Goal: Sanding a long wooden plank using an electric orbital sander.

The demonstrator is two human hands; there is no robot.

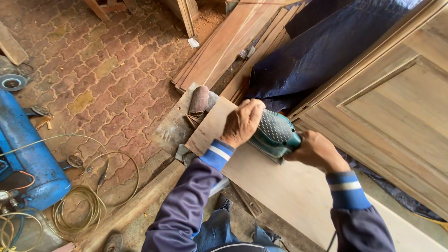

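Note:
A teal and grey electric sander (274,132) rests flat on a pale plywood board (289,191) that runs from the upper left to the lower right. My left hand (241,122) presses down on the sander's front knob. My right hand (316,150) grips its rear handle. Both arms wear purple sleeves with blue and white cuffs. A dark cord (332,241) hangs below my right arm.
A panelled wooden door (392,112) leans at the right, with a dark blue tarp (322,51) behind it. Reddish planks (224,46) lie stacked at the top. A blue air compressor (23,154) and a coiled hose (79,210) sit at the left on brick paving. Sandpaper rolls (199,100) lie near the board's end.

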